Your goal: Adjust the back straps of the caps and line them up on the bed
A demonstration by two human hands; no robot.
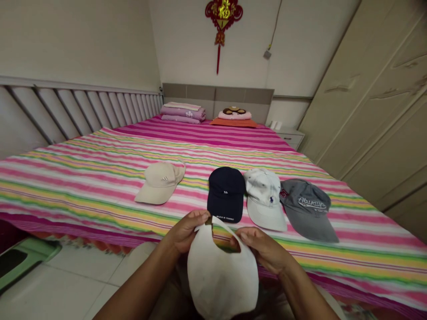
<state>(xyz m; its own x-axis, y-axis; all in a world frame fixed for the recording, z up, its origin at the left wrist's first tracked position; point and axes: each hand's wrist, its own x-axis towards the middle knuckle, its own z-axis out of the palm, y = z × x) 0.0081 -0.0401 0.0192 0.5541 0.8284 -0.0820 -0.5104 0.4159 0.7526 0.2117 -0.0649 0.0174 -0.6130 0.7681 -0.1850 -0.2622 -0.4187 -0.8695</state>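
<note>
I hold a white cap (220, 275) in front of me, its back opening and strap turned toward the bed. My left hand (185, 231) pinches the strap end on the left side of the opening. My right hand (258, 246) grips the right side. Both hands are closed on the cap. On the striped bed sheet (100, 178) beyond lie a beige cap (162, 181), a navy cap (226, 193), a white cap with a small blue logo (265, 198) and a grey cap (308, 208).
Folded purple bedding (183, 112) and a pink pillow (234, 116) lie at the headboard. A wardrobe (373, 102) lines the right side, a slatted rail (83, 106) the left. A green stool (23, 260) stands on the tile floor at lower left.
</note>
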